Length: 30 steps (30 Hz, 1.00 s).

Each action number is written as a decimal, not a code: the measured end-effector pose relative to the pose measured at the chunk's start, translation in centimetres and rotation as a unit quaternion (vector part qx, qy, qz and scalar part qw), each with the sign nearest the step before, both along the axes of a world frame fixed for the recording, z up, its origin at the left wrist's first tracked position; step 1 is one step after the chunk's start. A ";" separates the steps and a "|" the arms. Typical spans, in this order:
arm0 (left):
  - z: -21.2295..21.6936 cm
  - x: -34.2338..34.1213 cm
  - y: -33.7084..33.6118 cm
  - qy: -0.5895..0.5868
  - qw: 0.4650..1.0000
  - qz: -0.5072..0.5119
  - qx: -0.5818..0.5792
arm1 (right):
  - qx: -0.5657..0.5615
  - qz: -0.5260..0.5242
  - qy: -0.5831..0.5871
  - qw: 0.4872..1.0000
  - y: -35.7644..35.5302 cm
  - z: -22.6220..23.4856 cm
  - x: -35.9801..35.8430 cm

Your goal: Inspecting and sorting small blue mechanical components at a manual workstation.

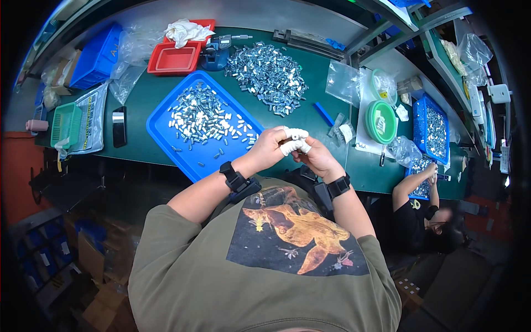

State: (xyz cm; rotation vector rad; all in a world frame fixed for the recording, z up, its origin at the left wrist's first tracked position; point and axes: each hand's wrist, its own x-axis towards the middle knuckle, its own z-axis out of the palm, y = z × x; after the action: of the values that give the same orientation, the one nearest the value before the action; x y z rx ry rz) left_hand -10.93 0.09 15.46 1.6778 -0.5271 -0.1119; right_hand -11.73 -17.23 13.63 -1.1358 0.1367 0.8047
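In front of my chest, my left hand (266,150) and my right hand (321,157) meet, their fingertips in white finger covers. The fingers of both hands are closed in a pinch around a small metal part (296,137), mostly hidden by the fingertips. Just left of the hands lies a blue tray (160,124) with many loose, shiny metal cylinders (200,117) spread in it. Behind the tray, a large heap of similar metal pieces (266,77) rests directly on the green tabletop (310,83).
Red bins (176,58) and a micrometer on a blue stand (214,55) stand at the back. A phone (119,127) and green basket (66,125) are left. Rightward are a blue strip (324,114), a round green tub (381,122), and another person (423,221) beside part-filled blue trays.
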 end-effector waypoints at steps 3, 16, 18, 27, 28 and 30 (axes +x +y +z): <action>-0.2 -0.3 -0.1 0.015 1.000 0.003 -0.017 | -0.003 0.009 0.008 1.000 -0.1 -0.2 -0.4; -1.4 0.4 -0.4 0.087 0.995 0.027 -0.030 | -0.050 -0.027 -0.007 0.998 0.3 0.2 -0.4; -3.3 1.5 -0.5 0.106 0.993 0.051 -0.021 | -0.111 -0.045 -0.003 0.993 0.4 0.1 0.2; -4.1 1.5 0.4 0.395 0.908 0.130 -0.055 | -0.446 -0.011 -0.364 0.818 1.8 0.6 0.3; -4.4 1.7 0.4 0.403 0.903 0.143 -0.045 | -0.453 0.001 -0.377 0.808 1.8 0.6 0.1; -4.6 1.8 0.2 0.365 0.920 0.138 -0.044 | -0.460 0.002 -0.396 0.794 1.8 0.1 -0.2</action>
State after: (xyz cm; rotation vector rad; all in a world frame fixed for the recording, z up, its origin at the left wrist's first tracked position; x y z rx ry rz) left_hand -9.10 0.28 10.85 1.4692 0.2651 -0.4780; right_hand -11.91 -15.40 13.73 -2.3226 -0.2130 0.1518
